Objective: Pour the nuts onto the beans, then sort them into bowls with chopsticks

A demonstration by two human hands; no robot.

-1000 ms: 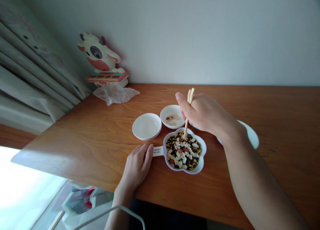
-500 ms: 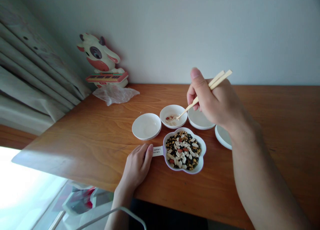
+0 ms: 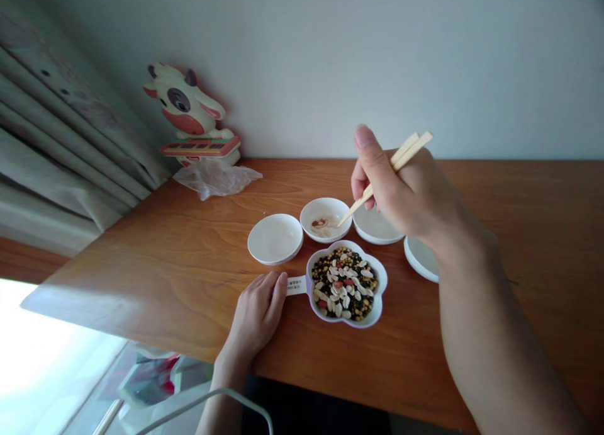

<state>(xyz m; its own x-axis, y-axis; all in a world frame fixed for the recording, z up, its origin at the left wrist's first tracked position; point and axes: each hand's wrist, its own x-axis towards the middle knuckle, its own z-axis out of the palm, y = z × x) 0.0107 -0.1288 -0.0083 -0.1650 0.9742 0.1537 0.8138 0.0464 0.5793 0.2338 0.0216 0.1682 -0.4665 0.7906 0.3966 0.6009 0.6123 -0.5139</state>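
My right hand (image 3: pixel 396 189) is closed around a pair of wooden chopsticks (image 3: pixel 361 199). Their tips point down into a small white bowl (image 3: pixel 309 209) holding a few reddish and pale bits. I cannot make out anything between the tips. My left hand (image 3: pixel 259 309) grips the labelled handle of a flower-shaped white scoop bowl (image 3: pixel 381 296) with a lilac rim. Inside it lie pale peanut halves (image 3: pixel 349 284) on a mix of black and yellow grains. The scoop bowl rests on the table just in front of the small bowls.
Another white bowl (image 3: pixel 275 238) stands at the left; two more, a bowl (image 3: pixel 377 227) and a bowl (image 3: pixel 422 260), are partly hidden by my right hand and arm. A cow toy keyboard (image 3: pixel 193 117) and a clear plastic bag (image 3: pixel 214 178) lie at the table's back left. A curtain (image 3: pixel 61 145) hangs beside.
The chopstick tips have shifted slightly up and right within the bowl with the reddish bits. My left hand keeps its hold on the handle. The whole view has drifted very slightly.
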